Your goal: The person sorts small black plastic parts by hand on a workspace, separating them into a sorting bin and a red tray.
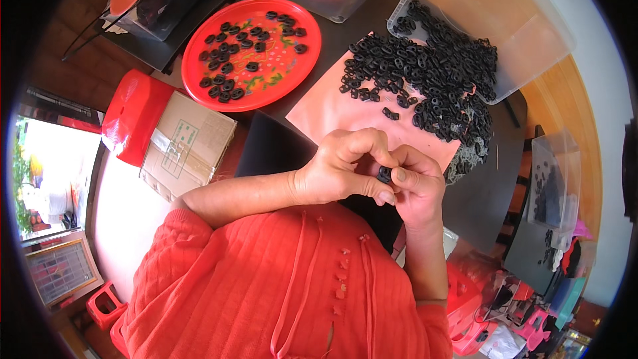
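Note:
My two hands meet in front of my chest, over the near edge of the dark table. Between the fingertips is a small black cord lock (384,175), partly covered by them. My left hand (342,167) has its thumb and index finger closed at the piece, and my right hand (420,186) pinches it from the other side. Beyond them, a pink sheet (322,110) bears a large heap of similar black pieces (432,66), some showing two holes. One loose piece (391,114) lies apart from the heap. A red round tray (292,83) at the left holds several black pieces.
A clear plastic bin (505,20) lies tipped behind the heap. Fine grey wiry bits (470,159) sit at the heap's right edge. A cardboard box (189,139) stands left, against a red stool (129,116). Another clear bin (558,186) is far right.

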A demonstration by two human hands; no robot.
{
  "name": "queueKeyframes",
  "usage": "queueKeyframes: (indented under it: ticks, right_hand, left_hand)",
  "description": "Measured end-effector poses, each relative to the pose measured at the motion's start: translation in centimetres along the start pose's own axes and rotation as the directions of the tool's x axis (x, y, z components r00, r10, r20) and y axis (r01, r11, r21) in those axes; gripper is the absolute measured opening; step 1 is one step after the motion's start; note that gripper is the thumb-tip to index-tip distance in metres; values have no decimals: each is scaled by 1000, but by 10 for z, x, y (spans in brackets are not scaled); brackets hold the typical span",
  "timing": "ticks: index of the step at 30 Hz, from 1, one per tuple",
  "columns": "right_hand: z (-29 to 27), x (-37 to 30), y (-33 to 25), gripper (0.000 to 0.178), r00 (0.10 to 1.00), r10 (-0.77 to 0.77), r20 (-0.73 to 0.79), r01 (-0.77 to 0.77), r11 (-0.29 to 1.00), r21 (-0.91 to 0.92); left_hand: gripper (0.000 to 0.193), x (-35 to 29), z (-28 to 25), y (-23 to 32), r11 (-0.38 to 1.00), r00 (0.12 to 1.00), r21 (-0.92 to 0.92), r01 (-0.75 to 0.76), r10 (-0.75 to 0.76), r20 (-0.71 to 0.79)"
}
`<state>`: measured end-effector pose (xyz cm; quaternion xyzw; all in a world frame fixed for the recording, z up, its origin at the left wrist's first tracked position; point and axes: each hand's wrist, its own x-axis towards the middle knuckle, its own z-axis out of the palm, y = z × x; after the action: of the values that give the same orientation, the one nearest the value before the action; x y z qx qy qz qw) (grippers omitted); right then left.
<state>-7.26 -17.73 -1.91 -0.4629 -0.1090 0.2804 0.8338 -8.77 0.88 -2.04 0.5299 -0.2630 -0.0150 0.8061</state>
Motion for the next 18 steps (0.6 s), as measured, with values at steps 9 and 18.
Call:
queueKeyframes:
  ticks: [9, 18]
  right_hand:
    - [4, 1, 7, 20, 998, -12, 60, 6, 995, 95]
    - [-11, 12, -35, 13, 930, -291, -223, 56, 714, -698]
  left_hand:
    - [29, -2, -7, -6, 996, 997, -57, 66, -64, 50]
    - [25, 6, -39, 50, 900, 953, 425, 95, 41, -301]
